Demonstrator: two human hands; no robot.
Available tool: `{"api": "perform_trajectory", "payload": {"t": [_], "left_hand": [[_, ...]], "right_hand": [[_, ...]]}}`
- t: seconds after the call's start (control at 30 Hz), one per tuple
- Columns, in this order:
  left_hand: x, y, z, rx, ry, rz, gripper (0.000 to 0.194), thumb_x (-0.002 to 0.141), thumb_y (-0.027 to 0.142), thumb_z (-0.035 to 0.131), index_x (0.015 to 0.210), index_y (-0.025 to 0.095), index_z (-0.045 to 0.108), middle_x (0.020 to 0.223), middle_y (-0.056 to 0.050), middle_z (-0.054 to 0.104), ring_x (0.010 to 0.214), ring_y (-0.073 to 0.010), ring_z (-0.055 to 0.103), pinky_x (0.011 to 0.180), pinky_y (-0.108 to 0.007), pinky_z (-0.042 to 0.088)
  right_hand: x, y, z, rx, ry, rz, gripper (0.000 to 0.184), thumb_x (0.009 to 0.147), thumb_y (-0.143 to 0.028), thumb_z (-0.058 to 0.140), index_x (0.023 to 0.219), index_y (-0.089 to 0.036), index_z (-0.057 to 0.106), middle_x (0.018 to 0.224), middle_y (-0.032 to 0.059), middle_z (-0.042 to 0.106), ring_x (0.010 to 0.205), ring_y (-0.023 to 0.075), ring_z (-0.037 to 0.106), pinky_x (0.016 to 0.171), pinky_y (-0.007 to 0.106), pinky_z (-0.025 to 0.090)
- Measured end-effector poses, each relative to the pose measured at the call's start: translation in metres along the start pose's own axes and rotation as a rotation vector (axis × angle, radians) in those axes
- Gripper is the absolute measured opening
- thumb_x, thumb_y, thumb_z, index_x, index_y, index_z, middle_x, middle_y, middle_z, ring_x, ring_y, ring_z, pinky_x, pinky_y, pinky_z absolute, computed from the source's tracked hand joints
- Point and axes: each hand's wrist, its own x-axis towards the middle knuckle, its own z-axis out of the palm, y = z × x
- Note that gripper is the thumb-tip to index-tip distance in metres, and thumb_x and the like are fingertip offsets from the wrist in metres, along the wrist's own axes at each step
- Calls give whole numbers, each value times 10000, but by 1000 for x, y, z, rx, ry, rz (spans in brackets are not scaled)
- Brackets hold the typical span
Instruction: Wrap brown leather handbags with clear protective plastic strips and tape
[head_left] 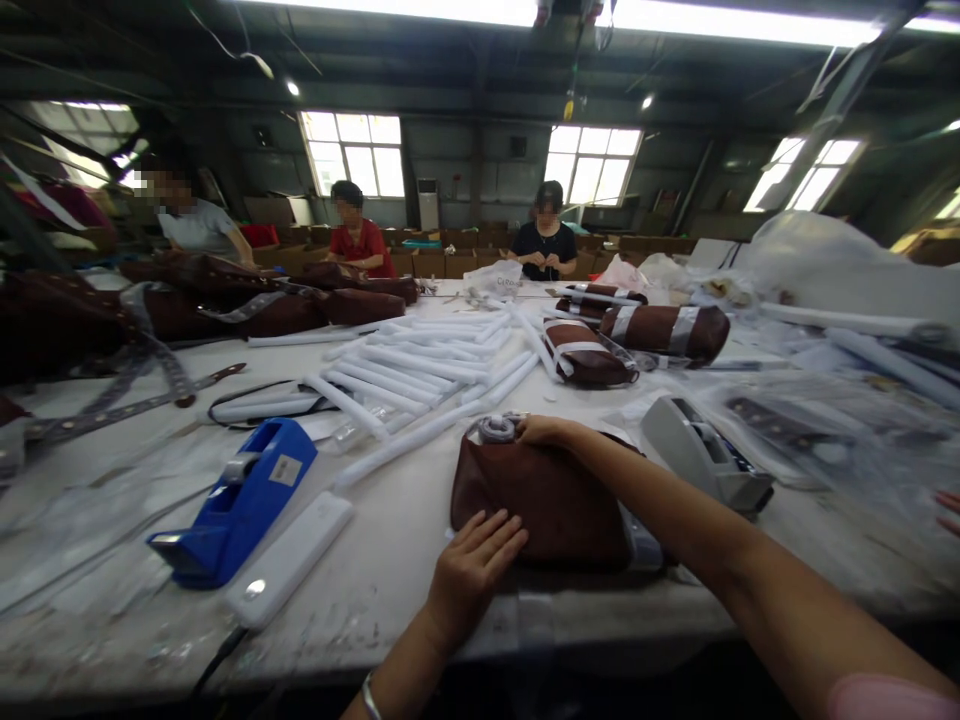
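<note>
A dark brown leather-like bag (555,505) lies on the table in front of me. My left hand (480,555) rests flat on its near left side, fingers stretched out. Reaching across the bag from the right, my right hand (541,430) has its fingers bent together at the top edge, against a grey wrapped strap (496,429) that is coiled there. Its fingertips are partly hidden. A clear or grey wrap (643,545) shows at the bag's lower right corner.
A blue tape dispenser (247,500) and a white power strip (292,560) lie left; a grey tape dispenser (701,455) stands right. White foam tubes (405,370) are piled beyond. Brown bags (664,333) lie farther back. Another person's fingers (949,510) show at right; several people work opposite.
</note>
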Motion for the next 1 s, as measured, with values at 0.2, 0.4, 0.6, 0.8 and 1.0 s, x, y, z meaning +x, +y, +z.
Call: {"api": "perform_trajectory", "payload": {"t": [0.2, 0.4, 0.6, 0.8, 1.0], "left_hand": [[-1, 1, 2, -2, -18, -35, 335, 970, 113, 492, 1255, 210, 639, 1246, -39, 694, 1202, -186, 624, 1049, -388, 521], [0, 1, 2, -10, -19, -14, 332, 975, 109, 477, 1250, 198, 639, 1248, -38, 693, 1204, -186, 623, 1059, -390, 511], [0, 2, 2, -4, -37, -35, 329, 971, 111, 493, 1252, 205, 637, 1250, -31, 693, 1201, -182, 625, 1052, -388, 517], [3, 2, -1, -12, -49, -44, 321, 977, 119, 489, 1256, 192, 630, 1277, -33, 678, 1219, -182, 612, 1067, -388, 505], [3, 4, -4, -23, -61, -1, 359, 980, 109, 466, 1297, 196, 608, 1268, -50, 682, 1244, -179, 592, 1084, -380, 488]], "right_hand": [[-22, -13, -6, 413, 23, 26, 360, 638, -461, 797, 714, -168, 603, 615, -13, 692, 596, 142, 654, 569, 241, 510], [-18, -38, -2, 723, 189, -81, 520, 562, -533, 847, 848, -191, 579, 783, 35, 765, 790, 196, 730, 739, 317, 567], [-49, -56, -6, 795, 341, -183, 505, 562, -428, 886, 957, -162, 717, 826, 48, 777, 762, 201, 727, 789, 366, 586], [-101, -71, -3, 611, 462, -255, 316, 685, -366, 825, 940, -189, 768, 897, 49, 772, 858, 209, 713, 860, 367, 579], [-74, -66, -18, 637, 511, -313, 379, 698, -384, 815, 1028, -208, 754, 850, 13, 749, 790, 169, 692, 794, 316, 575]]}}
